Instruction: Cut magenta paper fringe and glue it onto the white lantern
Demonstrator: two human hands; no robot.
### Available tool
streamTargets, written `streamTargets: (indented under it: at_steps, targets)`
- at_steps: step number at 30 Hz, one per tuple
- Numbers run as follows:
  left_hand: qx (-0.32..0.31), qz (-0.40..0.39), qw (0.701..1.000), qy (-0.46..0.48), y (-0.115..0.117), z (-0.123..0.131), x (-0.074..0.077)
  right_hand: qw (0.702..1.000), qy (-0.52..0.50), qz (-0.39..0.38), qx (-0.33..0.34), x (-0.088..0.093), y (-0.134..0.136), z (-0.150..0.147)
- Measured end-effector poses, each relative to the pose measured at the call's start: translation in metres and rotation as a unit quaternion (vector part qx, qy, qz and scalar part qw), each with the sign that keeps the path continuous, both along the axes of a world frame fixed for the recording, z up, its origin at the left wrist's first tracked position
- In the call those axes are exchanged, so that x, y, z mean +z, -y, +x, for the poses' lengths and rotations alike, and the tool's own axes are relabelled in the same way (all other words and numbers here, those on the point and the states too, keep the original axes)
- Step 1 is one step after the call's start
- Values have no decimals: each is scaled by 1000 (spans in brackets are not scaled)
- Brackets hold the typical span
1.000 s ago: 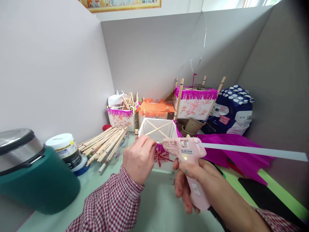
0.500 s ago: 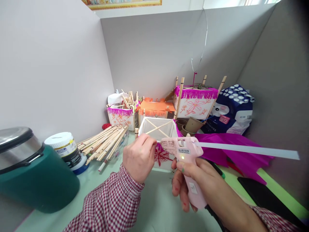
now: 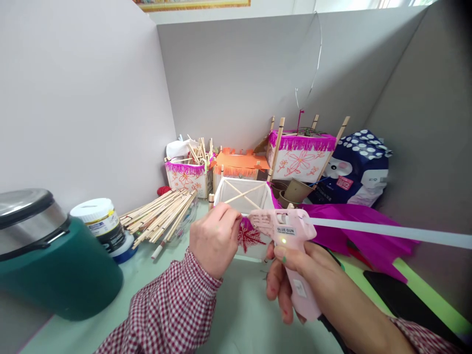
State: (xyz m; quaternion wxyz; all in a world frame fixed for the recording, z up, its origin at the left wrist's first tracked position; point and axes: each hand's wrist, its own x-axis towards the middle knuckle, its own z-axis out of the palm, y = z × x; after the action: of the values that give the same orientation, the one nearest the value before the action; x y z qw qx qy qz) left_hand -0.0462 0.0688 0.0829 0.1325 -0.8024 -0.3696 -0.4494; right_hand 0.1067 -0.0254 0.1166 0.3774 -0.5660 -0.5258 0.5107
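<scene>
My right hand (image 3: 295, 265) is wrapped round the handle of a pale pink glue gun (image 3: 291, 228), with a long white glue stick (image 3: 383, 229) jutting from its back and a small light lit on its side. The nozzle points left at the front rim of a white paper lantern (image 3: 260, 251) with crossed sticks inside and a dark red drawing on its front. My left hand (image 3: 216, 238) is closed in a pinch at that rim, beside purple paper fringe (image 3: 246, 224). The fingertips and the nozzle tip nearly meet; exactly what touches there is partly hidden.
On the left are a green thermos (image 3: 70, 275), a white-lidded jar (image 3: 105, 226) and bundled wooden sticks (image 3: 162, 216). Behind stand decorated lanterns (image 3: 300, 160) and brown pots (image 3: 295, 191). Purple paper (image 3: 354, 223), a black flat object (image 3: 398, 300) and a dark blue bag (image 3: 354, 172) lie right.
The glue gun and my right hand have shifted slightly right in the picture. The whole view has also drifted a little. My left hand keeps its pinch at the lantern's rim.
</scene>
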Motion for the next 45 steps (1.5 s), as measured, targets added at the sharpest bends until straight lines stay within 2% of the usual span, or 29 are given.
streamTargets:
  at_steps: [4,11,22,45]
  targets:
    - [2,1,1000,-3,1,0,1,1000,6,3,-5,3,3,-1]
    - [2,3,1000,-1,1,0,1,1000,8,10,1,-3,1,-1]
    - [8,11,1000,0,2,0,2,1000,17,10,1,2,1,-4]
    - [3,-1,1000,-9,2,0,4,998,57,3,-13,5,9,6]
